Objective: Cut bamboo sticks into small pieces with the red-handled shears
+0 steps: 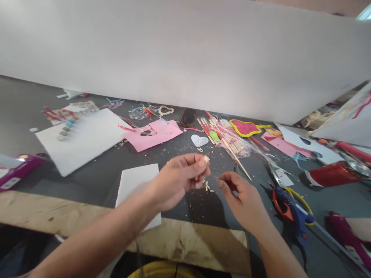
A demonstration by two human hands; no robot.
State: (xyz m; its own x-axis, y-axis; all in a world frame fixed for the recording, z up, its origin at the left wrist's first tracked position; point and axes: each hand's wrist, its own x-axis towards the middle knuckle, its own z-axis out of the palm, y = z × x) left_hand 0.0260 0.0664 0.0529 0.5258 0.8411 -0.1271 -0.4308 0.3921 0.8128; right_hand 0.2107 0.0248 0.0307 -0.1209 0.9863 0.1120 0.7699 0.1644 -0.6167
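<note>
While the left hand (181,175) pinches a small cream-coloured piece (206,158) between thumb and forefinger, at the centre of the clock, the right hand (242,199) hangs at its 4 o'clock, thumb and forefinger curled close; whether they hold anything, I cannot tell. The step looks like fine handling of 1 small part, and the next move probably calls for bringing the 2 hands together precisely. Loose cream bits (207,187) lie just beneath, easily scattered by a wrist. From the left hand, a white paper heart (199,140) sits at 1 o'clock, wooden sticks (232,144) at 2, a blue glue gun (298,214) at 4 and a white sheet (139,179) at 9. The glue gun and 1 stick's near end crowd the right hand.
</note>
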